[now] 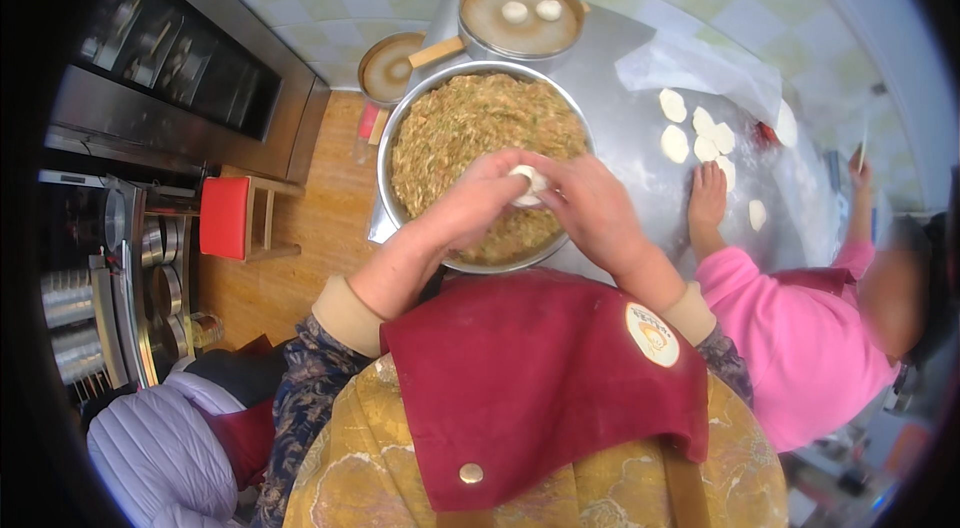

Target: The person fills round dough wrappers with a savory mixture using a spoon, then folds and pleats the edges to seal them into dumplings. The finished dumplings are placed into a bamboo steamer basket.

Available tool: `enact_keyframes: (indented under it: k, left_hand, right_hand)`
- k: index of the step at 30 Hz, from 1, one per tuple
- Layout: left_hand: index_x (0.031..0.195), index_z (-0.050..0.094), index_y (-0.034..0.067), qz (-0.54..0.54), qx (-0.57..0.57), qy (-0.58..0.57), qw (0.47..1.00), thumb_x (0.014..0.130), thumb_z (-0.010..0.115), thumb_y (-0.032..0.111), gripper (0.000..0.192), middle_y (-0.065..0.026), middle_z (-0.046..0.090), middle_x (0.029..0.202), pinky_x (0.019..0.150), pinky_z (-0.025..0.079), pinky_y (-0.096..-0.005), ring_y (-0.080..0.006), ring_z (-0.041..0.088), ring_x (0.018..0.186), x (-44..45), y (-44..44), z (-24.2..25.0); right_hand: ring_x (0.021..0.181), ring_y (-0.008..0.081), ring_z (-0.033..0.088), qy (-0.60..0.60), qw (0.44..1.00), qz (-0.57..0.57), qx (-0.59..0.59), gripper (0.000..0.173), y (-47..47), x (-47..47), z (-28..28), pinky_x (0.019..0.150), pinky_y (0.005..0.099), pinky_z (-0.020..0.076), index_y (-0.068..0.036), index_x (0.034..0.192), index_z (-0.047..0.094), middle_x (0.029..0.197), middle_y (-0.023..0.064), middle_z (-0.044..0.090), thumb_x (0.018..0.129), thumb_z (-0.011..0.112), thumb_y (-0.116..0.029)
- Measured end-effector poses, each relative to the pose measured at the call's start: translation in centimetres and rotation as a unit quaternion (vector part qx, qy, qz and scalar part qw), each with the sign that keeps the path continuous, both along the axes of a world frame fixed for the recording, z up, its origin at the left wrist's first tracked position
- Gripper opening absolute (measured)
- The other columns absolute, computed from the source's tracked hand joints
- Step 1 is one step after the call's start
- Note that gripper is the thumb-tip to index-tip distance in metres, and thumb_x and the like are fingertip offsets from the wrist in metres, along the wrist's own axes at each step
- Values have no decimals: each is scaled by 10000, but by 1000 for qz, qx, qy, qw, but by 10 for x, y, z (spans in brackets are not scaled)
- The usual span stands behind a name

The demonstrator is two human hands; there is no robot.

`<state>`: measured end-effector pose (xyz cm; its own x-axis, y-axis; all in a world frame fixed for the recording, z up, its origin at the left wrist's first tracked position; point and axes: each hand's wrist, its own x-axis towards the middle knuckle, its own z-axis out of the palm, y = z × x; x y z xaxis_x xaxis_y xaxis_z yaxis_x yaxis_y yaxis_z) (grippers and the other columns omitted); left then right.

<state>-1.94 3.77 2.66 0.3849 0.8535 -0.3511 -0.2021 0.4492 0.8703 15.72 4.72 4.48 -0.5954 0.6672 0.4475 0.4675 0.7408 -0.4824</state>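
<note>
Between my two hands is a small white dough bun (529,185), its top gathered under my fingers. My left hand (480,194) cups it from the left with the thumb against its top. On the other side my right hand (592,205) pinches the dough edge with thumb and fingers. Both hands are over a large metal bowl (384,175) full of minced filling (480,123) with green bits. Whether filling sits inside the bun is hidden.
A round steamer (517,40) holding two white buns stands behind the bowl, another steamer (390,70) left of it. Flat dough wrappers (675,144) lie on the metal table (615,123). At right works a person in pink (795,348); another in a lilac jacket (165,445) is lower left, near a red-seated stool (225,217).
</note>
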Motion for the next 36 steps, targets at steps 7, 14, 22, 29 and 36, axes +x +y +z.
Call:
enact_keyframes:
  k: [7, 14, 22, 29, 36]
  left_hand:
    - [1137, 560, -11, -115, 67, 65, 989, 858, 476, 91, 309, -73, 604, 1018, 755, 452, -255, -132, 561, 911, -11, 6, 1]
    - [1230, 475, 21, 50, -20, -261, 964, 953, 467, 248, 358, -103, 547, 1150, 870, 455, -339, -189, 543, 1011, -9, -1, 16]
    - [1120, 511, 43, 121, -11, -149, 981, 1016, 324, 373, 394, -60, 561, 1021, 772, 454, -280, -130, 539, 918, 13, -10, -9]
    - [1045, 547, 52, 64, 2, -77, 995, 992, 346, 475, 472, -31, 557, 908, 657, 411, -224, -95, 494, 785, 10, -8, -14]
    - [970, 567, 44, -15, -7, -102, 995, 1006, 330, 440, 463, -26, 573, 822, 523, 380, -207, -93, 514, 664, 3, -1, -8]
  right_hand:
    - [742, 281, 543, 15, 998, 56, 31, 205, 2, 4, -2, 629, 382, 460, -54, 948, 548, 790, 94, 538, 765, 640, -57]
    - [777, 307, 583, 78, 985, -75, -132, 129, -2, -4, 5, 664, 385, 471, -33, 897, 575, 831, 113, 594, 784, 636, -43]
    - [775, 305, 577, 86, 990, -56, -102, 132, 1, -10, 1, 677, 387, 468, -28, 899, 578, 821, 114, 584, 778, 631, -20]
    - [755, 309, 568, 83, 989, -62, -101, 130, -6, -4, 1, 667, 399, 460, -43, 867, 579, 798, 108, 572, 758, 649, -27]
    - [745, 312, 570, 105, 986, -66, -111, 121, -10, -4, 0, 662, 396, 459, -41, 864, 581, 781, 113, 571, 767, 654, -38]
